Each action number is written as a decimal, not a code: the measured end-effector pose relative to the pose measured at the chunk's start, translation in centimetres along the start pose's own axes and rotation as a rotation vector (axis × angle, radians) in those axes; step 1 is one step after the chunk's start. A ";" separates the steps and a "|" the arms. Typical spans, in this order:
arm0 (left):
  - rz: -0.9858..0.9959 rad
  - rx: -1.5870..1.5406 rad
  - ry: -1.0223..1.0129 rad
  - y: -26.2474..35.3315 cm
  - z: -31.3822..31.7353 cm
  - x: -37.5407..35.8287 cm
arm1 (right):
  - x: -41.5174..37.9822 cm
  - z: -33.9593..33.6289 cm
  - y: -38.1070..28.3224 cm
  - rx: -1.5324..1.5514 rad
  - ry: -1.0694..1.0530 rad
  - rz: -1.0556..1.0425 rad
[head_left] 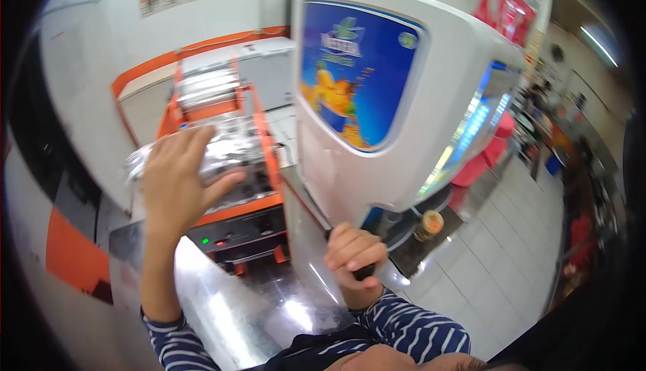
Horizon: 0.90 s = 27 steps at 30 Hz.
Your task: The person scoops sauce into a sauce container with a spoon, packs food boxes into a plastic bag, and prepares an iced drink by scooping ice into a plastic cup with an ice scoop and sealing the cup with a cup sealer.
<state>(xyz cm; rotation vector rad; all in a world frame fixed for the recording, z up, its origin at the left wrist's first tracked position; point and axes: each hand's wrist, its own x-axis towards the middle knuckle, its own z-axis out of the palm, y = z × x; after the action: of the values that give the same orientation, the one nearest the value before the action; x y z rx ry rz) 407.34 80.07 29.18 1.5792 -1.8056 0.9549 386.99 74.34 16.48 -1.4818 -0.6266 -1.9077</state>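
Observation:
My left hand is raised with its thumb spread from the fingers. It is in front of the shiny, crinkled film on the orange-framed machine, and whether it touches the film cannot be told. Lower down, my right hand is closed around a small black object, mostly hidden by the fingers. This hand is beside the metal counter and just below the white drink dispenser. A green and a red light show on the machine's black front panel.
The bulky dispenser stands at centre right. A jar with a pale lid is near its base. Pink items lie behind it. White floor tiles run along the right, beside a cluttered area. A white cabinet stands behind the machine.

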 end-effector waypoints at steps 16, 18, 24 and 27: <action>-0.027 0.007 -0.103 -1.2 0.0 -0.6 | 5.4 1.2 4.9 0.056 0.112 -0.005; -0.010 0.033 -0.101 -1.3 -0.2 -0.4 | 7.7 1.3 6.9 0.088 0.136 0.150; -0.001 0.007 -0.119 -1.4 0.1 0.1 | 16.9 1.1 23.1 -0.271 0.130 0.460; -0.008 0.004 -0.117 -1.6 0.2 0.1 | 9.4 -2.2 25.8 -0.450 -0.030 0.583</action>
<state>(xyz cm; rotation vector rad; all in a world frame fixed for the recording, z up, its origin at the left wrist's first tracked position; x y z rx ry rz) 408.87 79.77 29.35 1.6745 -1.8755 0.8789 402.78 53.30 24.74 -1.7238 0.2384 -1.6115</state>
